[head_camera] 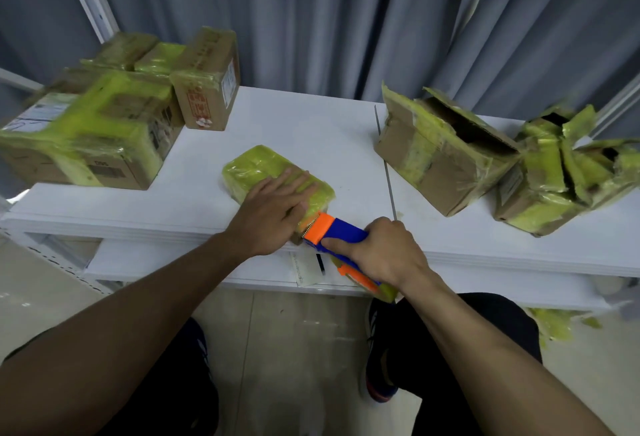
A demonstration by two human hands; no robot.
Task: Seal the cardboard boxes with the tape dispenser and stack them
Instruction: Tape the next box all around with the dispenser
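One taped box (pixel 256 165) under left hand (pixel 273 214), dispenser (pixel 343 233) in right hand (pixel 388 252)

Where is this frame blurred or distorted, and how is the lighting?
Head view: the stacked boxes at left are motion-smeared; the left hand, right hand, tape dispenser and small taped box look fairly sharp; wide-angle distortion bows the table edge; lighting is soft and even, without hard shadows.

Worker's bare left hand (pixel 273 214), bare right hand (pixel 384 252), forearms (pixel 145 314) uncovered, dark trousers (pixel 485 324), dark trainers (pixel 379 359) with pale side stripes, the right one's sole edged red and blue.
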